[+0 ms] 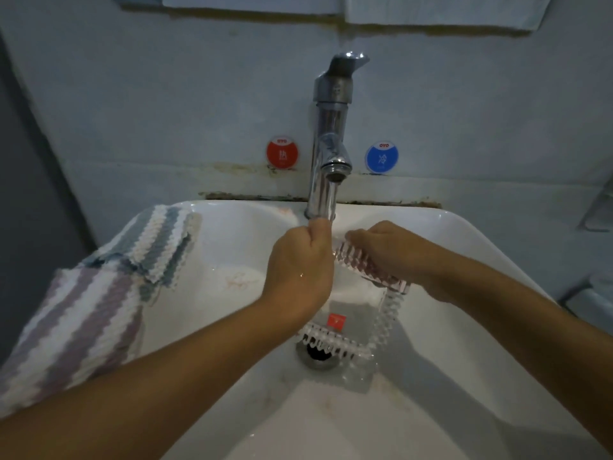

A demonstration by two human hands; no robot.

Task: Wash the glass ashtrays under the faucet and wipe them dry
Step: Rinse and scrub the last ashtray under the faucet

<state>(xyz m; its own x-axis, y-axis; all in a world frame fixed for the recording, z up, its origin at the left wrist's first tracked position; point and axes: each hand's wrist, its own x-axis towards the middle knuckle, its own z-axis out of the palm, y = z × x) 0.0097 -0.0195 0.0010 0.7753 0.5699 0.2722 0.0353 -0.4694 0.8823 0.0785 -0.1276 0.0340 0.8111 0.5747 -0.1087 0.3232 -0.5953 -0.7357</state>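
Both forearms bare, reaching forward from the lower corners and converging toward the middle. Left hand [300, 263] curled into a loose fist, back of the hand up, knuckles bent, thumb pressed along the fingers [319, 227], a wet glint just behind the knuckles. Right hand [393, 252] palm down, wrist slightly raised, fingers bent downward and closed in a grip, their tips hidden beneath the hand. The two hands close together, fingertips of one just beside those of the other, apparently not touching.
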